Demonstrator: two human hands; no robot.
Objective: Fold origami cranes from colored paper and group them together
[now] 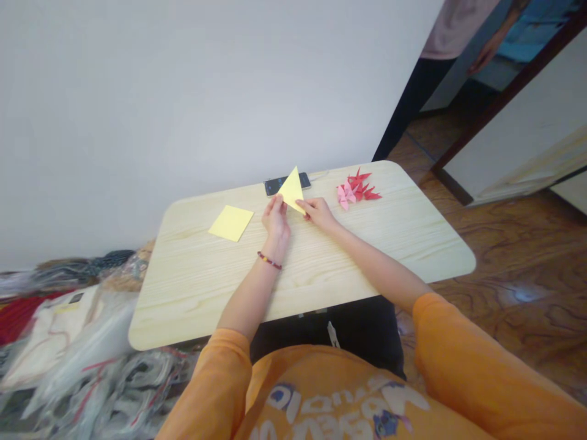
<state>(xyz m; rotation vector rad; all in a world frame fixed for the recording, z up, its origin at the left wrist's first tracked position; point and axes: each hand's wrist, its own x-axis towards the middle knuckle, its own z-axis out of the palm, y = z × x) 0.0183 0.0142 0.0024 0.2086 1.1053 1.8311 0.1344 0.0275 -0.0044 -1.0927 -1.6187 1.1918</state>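
**Two-handed pinch near the far edge**

Far left, a heap of plastic bags and cloth [68, 342] lies on the floor beside the pale wood-grain worktop [192, 287]. On the worktop, a flat yellow paper square [231, 223] sits turned on a corner, just left of the left hand [276, 223] and not touching it. A beaded red bracelet [269, 260] circles the left wrist.

The yellow paper triangle [291, 190] stands between the hands, tilted, its tip pointing away and up. Left fingers [274, 206] close narrowly on its left side, and right fingers [302, 205] meet its lower right corner, also nearly closed. The right hand [318, 214] comes in low from the right. Both hands sit close together, with paper as the only thing held. Behind the triangle, partly covered by it, a dark phone [275, 186] lies flat near the far edge.

Right of the hands, a small pile of red and pink origami cranes [355, 189] rests on the worktop, well clear of the fingers. Beyond the edge lies a brown patterned floor [518, 244]. Top right, another person [440, 36] stands in a doorway, one hand [483, 55] hanging down, apart from all this.
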